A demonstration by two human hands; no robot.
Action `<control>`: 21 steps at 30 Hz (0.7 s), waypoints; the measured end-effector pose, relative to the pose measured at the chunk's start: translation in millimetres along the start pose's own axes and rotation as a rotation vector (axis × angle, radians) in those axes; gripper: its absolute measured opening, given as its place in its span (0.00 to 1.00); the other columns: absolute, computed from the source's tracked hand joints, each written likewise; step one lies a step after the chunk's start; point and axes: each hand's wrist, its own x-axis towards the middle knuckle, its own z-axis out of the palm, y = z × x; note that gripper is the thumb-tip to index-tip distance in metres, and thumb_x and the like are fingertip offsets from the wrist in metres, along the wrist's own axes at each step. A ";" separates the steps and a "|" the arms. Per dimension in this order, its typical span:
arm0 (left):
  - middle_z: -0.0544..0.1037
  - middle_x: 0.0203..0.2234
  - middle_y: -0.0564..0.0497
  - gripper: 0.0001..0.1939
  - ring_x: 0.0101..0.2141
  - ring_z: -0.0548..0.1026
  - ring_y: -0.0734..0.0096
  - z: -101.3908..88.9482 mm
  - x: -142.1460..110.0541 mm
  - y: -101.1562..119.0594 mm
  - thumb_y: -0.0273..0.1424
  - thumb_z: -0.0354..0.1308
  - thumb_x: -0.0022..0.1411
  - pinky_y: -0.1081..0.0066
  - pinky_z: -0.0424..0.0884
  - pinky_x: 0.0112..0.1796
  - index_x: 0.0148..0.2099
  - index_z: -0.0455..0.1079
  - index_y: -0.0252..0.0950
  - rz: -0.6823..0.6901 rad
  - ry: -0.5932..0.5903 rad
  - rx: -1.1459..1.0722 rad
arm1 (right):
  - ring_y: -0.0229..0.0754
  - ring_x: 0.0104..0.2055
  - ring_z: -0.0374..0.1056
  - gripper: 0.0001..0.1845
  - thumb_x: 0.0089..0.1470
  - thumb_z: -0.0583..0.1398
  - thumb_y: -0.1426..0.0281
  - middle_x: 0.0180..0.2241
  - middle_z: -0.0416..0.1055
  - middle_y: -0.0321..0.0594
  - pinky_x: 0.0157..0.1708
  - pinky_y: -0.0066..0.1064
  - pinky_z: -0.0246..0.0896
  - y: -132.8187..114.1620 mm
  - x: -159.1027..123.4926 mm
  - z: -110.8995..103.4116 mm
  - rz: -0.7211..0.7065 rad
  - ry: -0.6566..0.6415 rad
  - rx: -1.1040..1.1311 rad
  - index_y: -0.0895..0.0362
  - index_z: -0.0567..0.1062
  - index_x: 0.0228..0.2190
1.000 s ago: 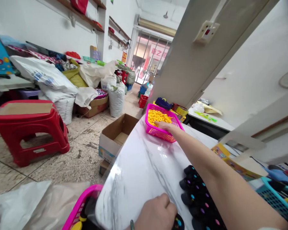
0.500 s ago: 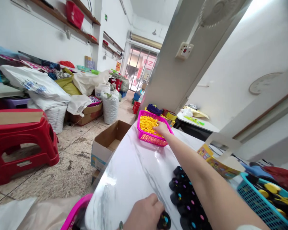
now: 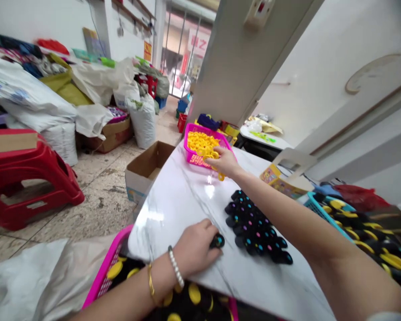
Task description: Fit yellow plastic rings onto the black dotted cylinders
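Note:
My left hand [image 3: 198,246] rests on the marble-look table [image 3: 169,223], its fingers closed around a small black round part [image 3: 218,241] with a blue dot. Stretched out over the near rim of a pink basket [image 3: 229,146], my right hand [image 3: 225,161] grips several yellow plastic ring pieces [image 3: 211,157]; one dangles below the fingers. More yellow pieces [image 3: 200,140] fill that basket. Between my arms, rows of black parts [image 3: 254,225] with blue, purple and pink dots stand close together on the tabletop.
Below the table's near edge a pink basket [image 3: 102,267] holds black and yellow pieces. A teal basket [image 3: 321,214] at the right holds similar ones. An open cardboard box [image 3: 138,171] and a red stool [image 3: 36,174] stand to the left.
My right hand has lifted out of the yellow pieces and come to the near rim with several in its fingers. My left hand still holds the black part. The view has tilted down.

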 end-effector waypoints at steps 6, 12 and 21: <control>0.70 0.39 0.49 0.15 0.38 0.71 0.64 -1.4 0.9 -3.6 0.35 0.61 0.54 0.68 0.69 0.41 0.44 0.67 0.37 0.059 0.007 0.056 | 0.43 0.35 0.69 0.14 0.45 0.62 0.66 0.35 0.73 0.42 0.37 0.31 0.62 -29.3 -89.4 30.6 -0.087 -0.226 -0.082 0.58 0.76 0.36; 0.69 0.38 0.49 0.12 0.39 0.71 0.66 -10.5 -24.6 1.5 0.32 0.59 0.56 0.68 0.69 0.42 0.43 0.67 0.37 -0.004 0.073 0.114 | 0.55 0.56 0.59 0.20 0.55 0.57 0.66 0.55 0.61 0.57 0.55 0.41 0.53 -32.2 -98.1 17.0 -0.151 -0.268 -0.142 0.65 0.73 0.46; 0.69 0.38 0.49 0.11 0.39 0.70 0.67 -27.1 -67.0 0.0 0.31 0.56 0.60 0.68 0.69 0.42 0.46 0.66 0.37 -0.073 0.164 0.151 | 0.49 0.50 0.65 0.17 0.59 0.54 0.69 0.49 0.67 0.49 0.51 0.40 0.61 -54.4 -167.2 -15.1 -0.322 -0.112 -0.134 0.58 0.75 0.47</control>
